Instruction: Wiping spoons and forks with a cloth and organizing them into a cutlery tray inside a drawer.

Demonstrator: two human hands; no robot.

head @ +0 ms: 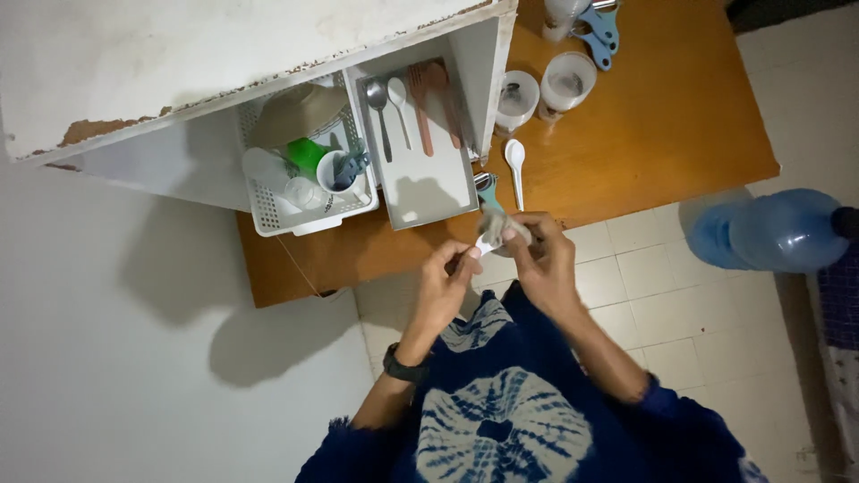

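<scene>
In the head view, the left hand (447, 273) pinches the handle end of a small white spoon (484, 245) while the right hand (541, 250) closes its fingers (512, 234) on a grey cloth (497, 224) wrapped around the spoon. Both are held just off the front edge of the wooden surface (644, 134), near a white cutlery tray (429, 179) and another white spoon (515, 165).

Single head-worn view, looking steeply down, close over the wooden table (644, 134)

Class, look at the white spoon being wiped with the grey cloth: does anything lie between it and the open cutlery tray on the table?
Nothing visible does. The white spoon, held by the left hand and right hand, sits just below the cutlery tray; only bare table edge lies between.
</scene>
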